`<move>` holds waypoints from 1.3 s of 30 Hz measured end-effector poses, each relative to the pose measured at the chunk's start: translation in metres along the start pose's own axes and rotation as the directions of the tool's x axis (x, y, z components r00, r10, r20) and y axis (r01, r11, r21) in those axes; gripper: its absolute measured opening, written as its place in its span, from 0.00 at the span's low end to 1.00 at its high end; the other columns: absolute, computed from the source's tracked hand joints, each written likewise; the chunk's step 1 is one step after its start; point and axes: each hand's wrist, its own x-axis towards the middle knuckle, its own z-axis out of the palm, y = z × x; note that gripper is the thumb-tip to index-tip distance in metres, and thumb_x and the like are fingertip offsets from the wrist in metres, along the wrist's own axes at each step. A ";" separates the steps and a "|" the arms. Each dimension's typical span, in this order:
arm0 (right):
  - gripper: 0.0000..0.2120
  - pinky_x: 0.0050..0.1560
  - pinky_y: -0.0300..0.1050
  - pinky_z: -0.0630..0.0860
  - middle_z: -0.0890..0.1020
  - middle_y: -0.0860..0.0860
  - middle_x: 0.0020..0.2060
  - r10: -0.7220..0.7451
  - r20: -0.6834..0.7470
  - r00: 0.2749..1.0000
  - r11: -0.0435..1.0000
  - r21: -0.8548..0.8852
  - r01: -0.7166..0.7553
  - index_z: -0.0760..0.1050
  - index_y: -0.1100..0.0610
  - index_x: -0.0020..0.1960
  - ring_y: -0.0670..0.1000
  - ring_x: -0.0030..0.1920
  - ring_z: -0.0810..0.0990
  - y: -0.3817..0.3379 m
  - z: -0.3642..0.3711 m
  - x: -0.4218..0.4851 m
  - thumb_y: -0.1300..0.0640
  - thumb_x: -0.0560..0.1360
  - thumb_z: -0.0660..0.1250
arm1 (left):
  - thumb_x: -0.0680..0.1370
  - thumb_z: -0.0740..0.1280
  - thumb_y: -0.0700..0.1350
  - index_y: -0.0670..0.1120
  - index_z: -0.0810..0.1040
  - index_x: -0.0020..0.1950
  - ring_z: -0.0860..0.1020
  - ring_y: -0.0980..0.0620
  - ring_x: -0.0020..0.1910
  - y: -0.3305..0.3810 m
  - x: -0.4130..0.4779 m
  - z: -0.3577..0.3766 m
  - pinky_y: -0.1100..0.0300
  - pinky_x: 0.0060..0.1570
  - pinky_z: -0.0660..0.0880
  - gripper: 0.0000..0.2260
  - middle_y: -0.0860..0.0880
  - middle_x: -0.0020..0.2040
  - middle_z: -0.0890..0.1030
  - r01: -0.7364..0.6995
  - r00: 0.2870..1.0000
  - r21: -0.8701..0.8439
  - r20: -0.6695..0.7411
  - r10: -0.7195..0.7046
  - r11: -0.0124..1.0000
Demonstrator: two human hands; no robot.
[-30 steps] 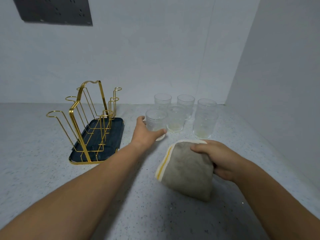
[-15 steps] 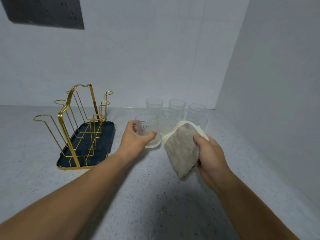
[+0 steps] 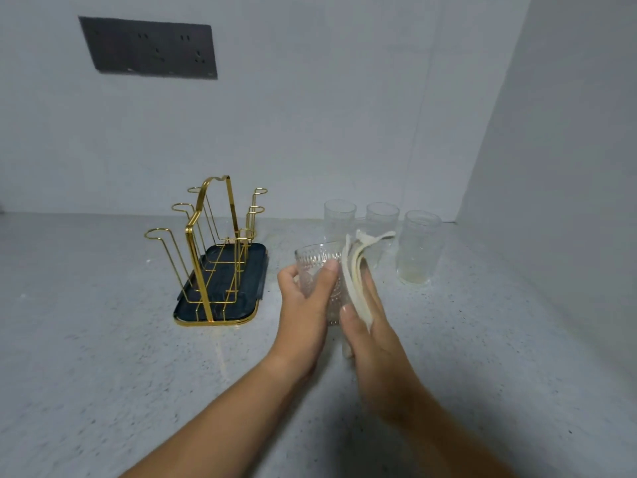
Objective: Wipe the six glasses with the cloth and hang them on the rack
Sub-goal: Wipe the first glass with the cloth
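**Patterned glass gripped in the left hand, cloth pressed to its side**

The speckled grey surface (image 3: 103, 357) runs back to a pale back wall (image 3: 310, 115) and meets a side wall (image 3: 568, 167) on the right, forming a corner behind the glasses. A dark socket panel (image 3: 148, 48) sits high on the back wall. Broad open surface lies in front of and to the left of the gold wire rack (image 3: 210, 250), which stands upright on its dark tray (image 3: 256, 270), none of its hooks carrying a glass. A strip of bare surface separates the tray's right edge from the hands.

Three standing glasses (image 3: 418, 250) show plainly near the corner, two at the back and one further right and nearer. Others behind the cloth are too hidden to count.

The left hand (image 3: 303, 305) grips the held glass (image 3: 319, 267) just right of the tray, its fingers (image 3: 287, 274) curled round the far side and the thumb on the near side. Whether the base clears the surface, I cannot tell.

The right hand (image 3: 368, 326) holds the cloth (image 3: 355, 267) against the glass's right side, fingers straight and close together behind it, thumb in front. The cloth's folded edges stick up above the rim.
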 end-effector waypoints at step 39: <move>0.18 0.43 0.29 0.74 0.84 0.39 0.38 0.177 -0.053 0.983 0.970 0.176 -0.165 0.75 0.49 0.55 0.35 0.41 0.81 -0.009 -0.015 -0.012 0.39 0.83 0.53 | 0.76 0.74 0.56 0.44 0.71 0.67 0.85 0.44 0.58 0.004 -0.029 0.005 0.42 0.61 0.81 0.26 0.41 0.60 0.85 0.131 0.978 -0.038 0.170 -0.123 0.991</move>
